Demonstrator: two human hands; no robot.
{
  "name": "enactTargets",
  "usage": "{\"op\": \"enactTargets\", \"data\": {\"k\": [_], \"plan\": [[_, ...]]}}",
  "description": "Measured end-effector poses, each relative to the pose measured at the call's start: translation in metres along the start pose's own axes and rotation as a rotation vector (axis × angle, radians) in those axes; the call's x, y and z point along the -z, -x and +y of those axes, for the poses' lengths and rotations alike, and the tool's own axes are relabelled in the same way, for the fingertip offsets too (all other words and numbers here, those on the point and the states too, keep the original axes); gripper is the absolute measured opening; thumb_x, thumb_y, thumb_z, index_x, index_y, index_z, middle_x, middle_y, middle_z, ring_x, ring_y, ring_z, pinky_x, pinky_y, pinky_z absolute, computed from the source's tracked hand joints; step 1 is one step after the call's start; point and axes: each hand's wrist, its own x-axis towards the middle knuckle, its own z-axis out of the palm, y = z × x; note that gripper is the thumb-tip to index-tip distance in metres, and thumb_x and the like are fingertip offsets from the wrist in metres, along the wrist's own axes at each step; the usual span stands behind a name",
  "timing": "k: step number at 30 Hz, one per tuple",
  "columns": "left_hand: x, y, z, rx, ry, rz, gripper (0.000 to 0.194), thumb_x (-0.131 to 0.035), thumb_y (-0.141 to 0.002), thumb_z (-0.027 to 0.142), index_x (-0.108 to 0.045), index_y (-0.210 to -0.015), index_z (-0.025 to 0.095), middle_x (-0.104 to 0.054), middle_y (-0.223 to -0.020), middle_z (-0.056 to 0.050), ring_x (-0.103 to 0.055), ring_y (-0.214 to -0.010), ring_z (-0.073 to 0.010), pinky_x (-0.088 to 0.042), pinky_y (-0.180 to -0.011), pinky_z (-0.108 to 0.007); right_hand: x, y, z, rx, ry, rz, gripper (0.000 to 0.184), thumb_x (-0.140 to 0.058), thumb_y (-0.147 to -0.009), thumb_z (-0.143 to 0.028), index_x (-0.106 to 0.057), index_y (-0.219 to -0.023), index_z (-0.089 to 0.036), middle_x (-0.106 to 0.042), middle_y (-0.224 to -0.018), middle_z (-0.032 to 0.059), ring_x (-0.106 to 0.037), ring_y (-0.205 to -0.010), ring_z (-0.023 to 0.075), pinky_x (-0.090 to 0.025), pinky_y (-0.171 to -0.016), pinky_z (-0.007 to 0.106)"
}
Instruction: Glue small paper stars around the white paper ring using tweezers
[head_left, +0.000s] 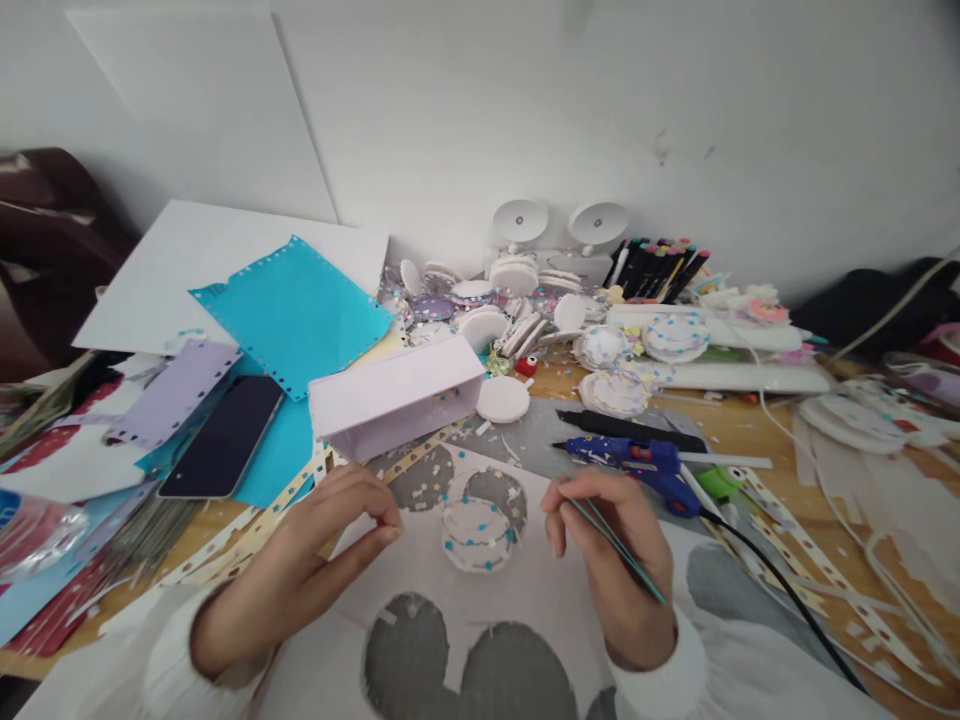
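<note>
My right hand is closed around teal tweezers, whose tips are partly hidden by my fingers. My left hand has thumb and forefinger pinched together; anything between them is too small to make out. Between the two hands lies a round white layered foam piece dotted with small blue beads, touching neither hand. It rests on a white sheet with round cut-outs that show grey beneath. Small white crumbs are scattered just behind the foam piece.
A blue hot glue gun with a black cord lies beyond my right hand. Behind my left hand stand an open pale lilac box and a phone. Foam discs and black markers crowd the wall side.
</note>
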Motion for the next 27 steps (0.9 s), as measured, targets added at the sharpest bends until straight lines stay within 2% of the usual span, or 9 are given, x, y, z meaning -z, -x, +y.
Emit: {"op": "enactTargets", "data": {"k": [4,7,10,12,14,20,27], "plan": [[-0.007,-0.003,0.000,0.025,-0.005,0.001,0.011,-0.044,-0.093,0.015,-0.053,-0.088,0.019,-0.059,-0.087,-0.003,-0.054,-0.084,-0.0162,-0.044,-0.074,-0.026,0.002,-0.002,0.001,0.077,0.008,-0.021,0.023,-0.043,-0.093,-0.012,-0.060,-0.099,-0.026,-0.058,-0.087,0.0011,-0.052,-0.058,0.0114,-0.041,-0.058,0.030],[-0.013,-0.006,0.002,0.004,0.011,-0.004,0.012,-0.043,-0.093,0.013,-0.052,-0.091,0.019,-0.058,-0.088,-0.003,-0.053,-0.085,-0.0166,-0.042,-0.076,-0.027,0.006,-0.002,0.000,0.112,0.066,-0.102,0.027,-0.040,-0.093,-0.010,-0.062,-0.097,-0.026,-0.057,-0.084,0.0015,-0.051,-0.061,0.0122,-0.042,-0.064,0.032],[-0.016,-0.008,0.004,-0.015,0.022,-0.027,0.013,-0.042,-0.094,0.011,-0.052,-0.094,0.020,-0.057,-0.090,-0.003,-0.052,-0.087,-0.0169,-0.041,-0.077,-0.028,0.008,-0.003,-0.005,0.160,0.235,-0.310,0.028,-0.043,-0.089,-0.006,-0.057,-0.104,-0.025,-0.058,-0.094,0.0043,-0.053,-0.073,0.0144,-0.044,-0.070,0.033],[-0.017,-0.008,0.004,-0.016,0.020,-0.044,0.014,-0.041,-0.094,0.010,-0.052,-0.096,0.020,-0.057,-0.090,-0.003,-0.051,-0.086,-0.0170,-0.040,-0.077,-0.028,0.007,-0.004,-0.009,0.211,0.329,-0.463,0.031,-0.049,-0.084,-0.005,-0.053,-0.109,-0.023,-0.057,-0.104,0.0074,-0.053,-0.079,0.0161,-0.046,-0.071,0.032],[-0.017,-0.009,0.004,-0.017,0.013,-0.048,0.014,-0.041,-0.094,0.011,-0.052,-0.097,0.019,-0.057,-0.089,-0.003,-0.051,-0.086,-0.0175,-0.039,-0.077,-0.029,0.005,-0.005,-0.011,0.250,0.377,-0.557,0.034,-0.052,-0.081,-0.007,-0.050,-0.112,-0.022,-0.056,-0.105,0.0093,-0.053,-0.080,0.0174,-0.048,-0.069,0.032],[-0.018,-0.011,0.007,0.024,-0.010,-0.063,0.017,-0.037,-0.095,0.014,-0.052,-0.087,0.018,-0.055,-0.082,-0.003,-0.050,-0.081,-0.0177,-0.039,-0.074,-0.029,0.000,-0.005,-0.007,0.215,0.446,-0.592,0.032,-0.052,-0.081,-0.009,-0.049,-0.109,-0.022,-0.056,-0.100,0.0092,-0.052,-0.083,0.0200,-0.048,-0.070,0.033],[-0.018,-0.011,0.003,0.077,0.005,0.088,0.038,-0.038,-0.097,0.026,-0.037,-0.059,0.019,-0.044,-0.059,0.002,-0.045,-0.060,-0.0137,-0.038,-0.061,-0.027,0.002,-0.006,-0.006,0.209,0.420,-0.607,0.027,-0.047,-0.085,-0.008,-0.050,-0.107,-0.024,-0.055,-0.094,0.0069,-0.052,-0.082,0.0191,-0.046,-0.069,0.032]]}}
